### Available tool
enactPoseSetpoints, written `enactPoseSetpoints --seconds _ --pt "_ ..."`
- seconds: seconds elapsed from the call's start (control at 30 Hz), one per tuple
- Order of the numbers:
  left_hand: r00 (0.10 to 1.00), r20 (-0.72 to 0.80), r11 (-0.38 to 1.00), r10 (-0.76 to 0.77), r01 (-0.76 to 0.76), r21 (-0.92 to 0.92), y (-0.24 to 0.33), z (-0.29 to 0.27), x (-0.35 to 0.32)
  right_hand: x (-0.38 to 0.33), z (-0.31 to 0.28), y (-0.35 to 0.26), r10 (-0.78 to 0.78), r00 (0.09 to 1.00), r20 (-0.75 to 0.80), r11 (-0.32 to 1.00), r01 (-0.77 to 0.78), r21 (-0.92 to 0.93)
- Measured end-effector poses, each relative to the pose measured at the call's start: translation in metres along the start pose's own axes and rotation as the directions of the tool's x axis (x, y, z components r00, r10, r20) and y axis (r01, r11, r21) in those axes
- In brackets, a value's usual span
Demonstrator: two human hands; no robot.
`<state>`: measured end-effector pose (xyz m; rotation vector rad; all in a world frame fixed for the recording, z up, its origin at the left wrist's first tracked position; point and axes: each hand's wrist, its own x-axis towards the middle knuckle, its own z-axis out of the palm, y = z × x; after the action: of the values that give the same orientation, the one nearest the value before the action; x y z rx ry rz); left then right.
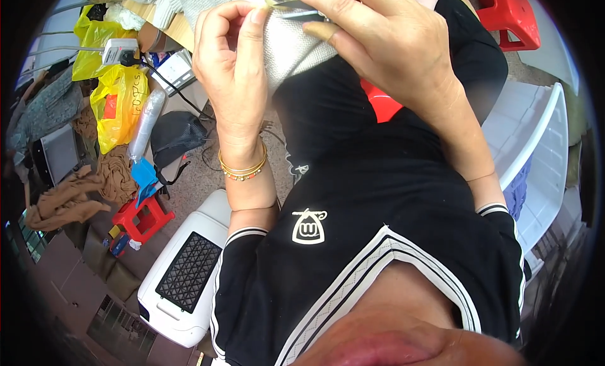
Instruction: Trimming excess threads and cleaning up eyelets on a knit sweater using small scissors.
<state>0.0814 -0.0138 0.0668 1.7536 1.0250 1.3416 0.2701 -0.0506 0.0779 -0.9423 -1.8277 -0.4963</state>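
Note:
A light grey knitted piece (290, 54) hangs between my hands at the top of the view, its lower part lying over my dark-clothed lap. My left hand (232, 67) is closed, with thumb and index finger pinching the piece's edge. In my right hand (394, 54) is a small pair of metal thread snips (291, 5). Their blades point left along the knit's edge, close to my left fingertips. My right thumb and fingers partly cover the snips. The exact spot where the blades meet the knit cannot be made out.
More grey knitwear (169, 5) lies on the wooden table (181, 33) at the top left. Yellow plastic bags (116, 108) and a black cable (165, 82) are on the left. A white plastic crate (548, 158) stands right, with a red stool (513, 16) beyond. Below left sits a white case (179, 325).

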Motion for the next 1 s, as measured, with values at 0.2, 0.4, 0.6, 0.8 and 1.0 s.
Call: enactPoseSetpoints --seconds 0.2,0.4,0.6,0.8,1.0 --pt "1.0 -0.01 0.999 -0.02 0.02 -0.029 -0.001 0.003 0.0 -0.002 0.016 0.001 -0.093 0.981 -0.172 0.995 0.087 -0.041" --pt "0.998 -0.005 0.994 -0.07 0.07 -0.083 0.002 0.003 0.001 0.005 0.015 -0.004 -0.12 0.985 -0.122 0.967 0.088 -0.241" --pt "0.997 0.0 0.985 -0.074 0.073 -0.154 -0.001 0.004 -0.002 -0.003 0.011 -0.007 -0.029 0.999 -0.021 0.967 0.023 -0.252" --pt "0.999 -0.024 0.983 -0.035 0.031 -0.182 -0.001 0.005 -0.006 0.029 -0.02 -0.033 0.192 0.877 0.441 0.939 -0.033 -0.342" --pt "0.999 -0.048 0.982 -0.023 0.014 -0.188 -0.002 0.006 -0.011 0.006 0.004 -0.011 0.074 0.996 0.046 0.997 -0.074 -0.017"
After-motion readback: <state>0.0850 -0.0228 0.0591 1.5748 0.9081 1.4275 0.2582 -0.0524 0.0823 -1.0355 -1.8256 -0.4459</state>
